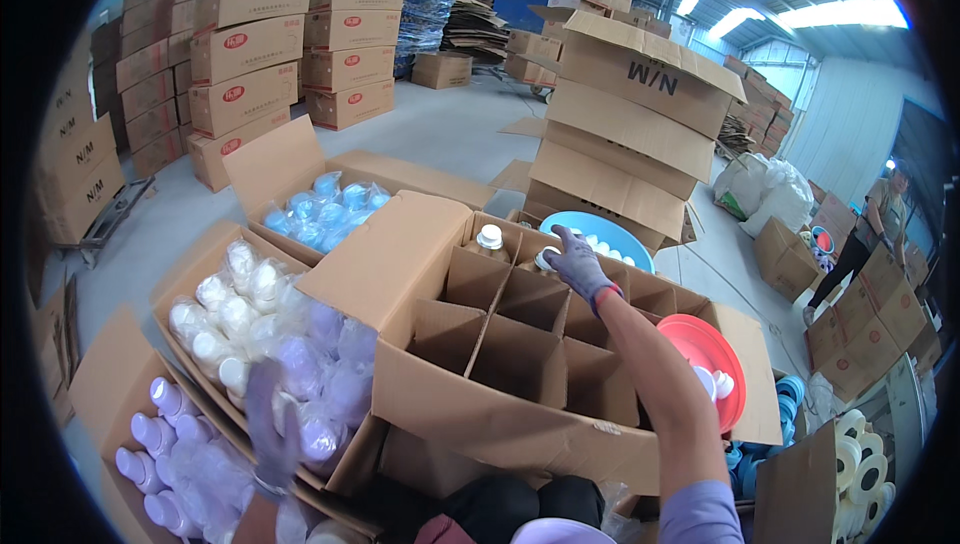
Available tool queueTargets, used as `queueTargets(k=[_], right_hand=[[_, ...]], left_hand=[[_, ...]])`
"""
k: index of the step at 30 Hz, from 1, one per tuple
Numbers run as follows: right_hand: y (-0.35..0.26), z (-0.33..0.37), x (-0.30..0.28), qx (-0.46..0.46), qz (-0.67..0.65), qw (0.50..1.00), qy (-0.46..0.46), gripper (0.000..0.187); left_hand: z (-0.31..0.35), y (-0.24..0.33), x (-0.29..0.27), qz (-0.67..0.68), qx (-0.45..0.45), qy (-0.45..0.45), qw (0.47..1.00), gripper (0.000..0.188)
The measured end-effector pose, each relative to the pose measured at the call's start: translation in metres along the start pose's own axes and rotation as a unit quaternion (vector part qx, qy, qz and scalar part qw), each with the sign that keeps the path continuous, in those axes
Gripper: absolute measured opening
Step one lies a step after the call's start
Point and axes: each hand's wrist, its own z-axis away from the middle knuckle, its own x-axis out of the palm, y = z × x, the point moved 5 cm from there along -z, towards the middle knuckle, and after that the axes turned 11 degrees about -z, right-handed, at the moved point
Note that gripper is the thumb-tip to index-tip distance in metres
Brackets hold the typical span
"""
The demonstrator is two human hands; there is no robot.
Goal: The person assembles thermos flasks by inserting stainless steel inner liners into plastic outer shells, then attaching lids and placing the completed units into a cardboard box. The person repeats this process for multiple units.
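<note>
My right hand (pixel 579 267), in a grey-purple glove, reaches over the divided cardboard box (pixel 520 399). Its fingers are apart beside a white-capped bottle (pixel 546 260) in a back compartment; whether they touch the cap is unclear. Left of that bottle, another white-capped bottle (pixel 489 238) stands upright in its own compartment. My left hand (pixel 270 424), gloved too and smeared by motion, hovers over a carton of plastic-wrapped white bottles (pixel 238 309) and lilac bottles (pixel 315 359). Its grip is not clear.
A blue basin (pixel 625 244) and a red basin (pixel 722 344) hold white caps at the box's right side. Left stand cartons of bagged blue bottles (pixel 325 209) and lilac-capped bottles (pixel 160 434). Stacked boxes (pixel 630 134) rise behind. A person (pixel 880 214) stands far right.
</note>
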Motion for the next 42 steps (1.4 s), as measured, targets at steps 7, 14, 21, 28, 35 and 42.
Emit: queueTargets(k=[7, 14, 21, 28, 35, 42], right_hand=[[0.009, -0.036, 0.059, 0.099, 0.166, 0.969, -0.155, 0.061], [-0.096, 0.006, -0.105, -0.131, 0.134, 0.979, 0.083, 0.046], [-0.176, 0.201, -0.215, -0.341, 0.003, 0.925, 0.171, 0.04], [-0.146, 0.378, -0.141, -0.227, -0.215, 0.946, 0.088, 0.055], [-0.094, 0.533, -0.066, -0.026, -0.31, 0.95, 0.015, 0.055], [-0.145, 0.598, -0.021, -0.12, -0.433, 0.893, -0.038, 0.071]], left_hand=[[-0.027, 0.126, 0.048, 0.231, 0.127, -0.067, 0.962, 0.035], [-0.127, 0.208, 0.173, 0.651, -0.183, -0.197, 0.71, 0.058], [-0.119, 0.266, 0.177, 0.778, -0.201, -0.388, 0.451, 0.094], [-0.077, 0.237, 0.101, 0.66, -0.136, -0.379, 0.634, 0.072], [-0.001, 0.228, 0.022, 0.331, 0.058, -0.487, 0.807, 0.074], [0.19, 0.118, -0.058, 0.373, -0.248, -0.392, 0.804, 0.072]])
